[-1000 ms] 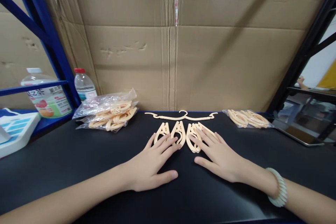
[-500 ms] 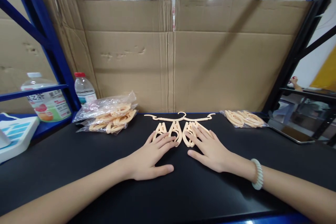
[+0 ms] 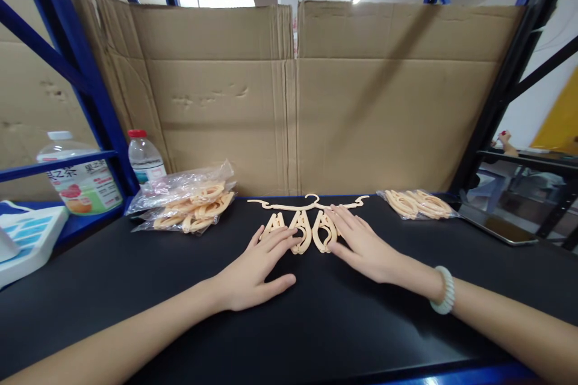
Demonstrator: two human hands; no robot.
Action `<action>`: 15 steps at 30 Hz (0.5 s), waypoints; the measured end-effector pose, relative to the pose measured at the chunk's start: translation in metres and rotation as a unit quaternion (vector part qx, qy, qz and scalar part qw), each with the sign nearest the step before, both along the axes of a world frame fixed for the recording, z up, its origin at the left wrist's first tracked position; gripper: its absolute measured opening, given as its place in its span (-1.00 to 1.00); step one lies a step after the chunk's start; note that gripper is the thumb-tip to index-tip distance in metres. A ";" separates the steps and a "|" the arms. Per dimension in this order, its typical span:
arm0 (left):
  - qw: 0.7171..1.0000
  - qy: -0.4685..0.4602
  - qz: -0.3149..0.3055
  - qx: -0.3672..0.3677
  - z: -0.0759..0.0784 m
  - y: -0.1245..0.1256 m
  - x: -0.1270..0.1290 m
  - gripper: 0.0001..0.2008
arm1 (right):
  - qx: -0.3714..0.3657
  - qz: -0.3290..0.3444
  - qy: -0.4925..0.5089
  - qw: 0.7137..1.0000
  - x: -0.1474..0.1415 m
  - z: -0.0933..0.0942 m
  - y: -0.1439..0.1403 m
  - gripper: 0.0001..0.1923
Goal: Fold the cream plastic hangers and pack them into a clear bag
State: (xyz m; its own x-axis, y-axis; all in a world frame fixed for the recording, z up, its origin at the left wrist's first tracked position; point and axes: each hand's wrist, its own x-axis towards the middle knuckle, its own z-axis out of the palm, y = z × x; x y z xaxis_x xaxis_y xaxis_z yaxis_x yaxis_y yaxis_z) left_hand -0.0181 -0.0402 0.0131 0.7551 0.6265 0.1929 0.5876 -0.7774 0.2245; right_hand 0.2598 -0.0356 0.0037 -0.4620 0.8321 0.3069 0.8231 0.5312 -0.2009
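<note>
An unfolded cream plastic folding hanger (image 3: 292,207) lies flat toward the back of the black table, its hook pointing away from me. In front of it is a row of folded hangers, including a middle one (image 3: 309,234) and one just right of it (image 3: 316,233). My left hand (image 3: 253,269) rests palm down, fingers stretched over the left folded hanger (image 3: 274,222) and the edge of the middle one. Palm down at the right end of the row is my right hand (image 3: 368,246), its fingers extended and reaching the unfolded hanger's right arm. What lies under it is mostly hidden.
Bagged folded hangers (image 3: 194,201) are piled at back left; another bag (image 3: 418,203) lies at back right beside a dark flat device (image 3: 501,227). Bottles (image 3: 145,159) stand by the blue rack post. Cardboard (image 3: 217,108) walls the back. A white-and-blue object (image 3: 34,240) sits far left.
My right hand has shifted slightly away from me and its fingers have drawn closer together, uncovering more of the folded hanger beside it. My left hand stays nearly in place.
</note>
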 end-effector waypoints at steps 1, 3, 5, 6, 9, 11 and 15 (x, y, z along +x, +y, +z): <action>1.000 -0.010 0.008 0.005 -0.001 0.001 0.000 -0.47 | 0.013 0.008 0.018 1.000 0.006 0.002 0.009 -0.34; 0.999 -0.030 0.021 0.014 -0.002 0.002 0.000 -0.51 | 0.048 0.009 0.042 0.998 0.022 0.005 0.032 -0.45; 0.998 -0.050 0.032 0.024 -0.003 0.004 0.000 -0.55 | 0.087 -0.003 0.054 0.995 0.039 0.004 0.057 -0.55; 0.997 -0.060 0.037 0.030 -0.004 0.004 0.000 -0.57 | 0.095 0.001 0.050 0.994 0.048 0.002 0.070 -0.57; 0.994 -0.086 0.048 0.044 -0.006 0.006 0.000 -0.59 | 0.104 -0.011 0.048 0.993 0.069 -0.008 0.098 -0.61; 0.993 -0.099 0.047 0.051 -0.007 0.007 -0.001 -0.60 | 0.098 -0.010 0.043 0.994 0.078 -0.014 0.109 -0.63; 0.991 -0.111 0.045 0.056 -0.008 0.007 -0.001 -0.61 | 0.084 0.003 0.022 0.996 0.082 -0.018 0.115 -0.71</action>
State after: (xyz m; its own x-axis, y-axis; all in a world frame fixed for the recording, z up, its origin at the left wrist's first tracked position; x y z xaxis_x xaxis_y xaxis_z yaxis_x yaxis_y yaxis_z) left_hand -0.0193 -0.0327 0.0048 0.6283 0.6547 0.4203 0.6013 -0.7514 0.2717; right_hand 0.3416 0.0799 -0.0147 -0.4501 0.7647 0.4611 0.8122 0.5652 -0.1446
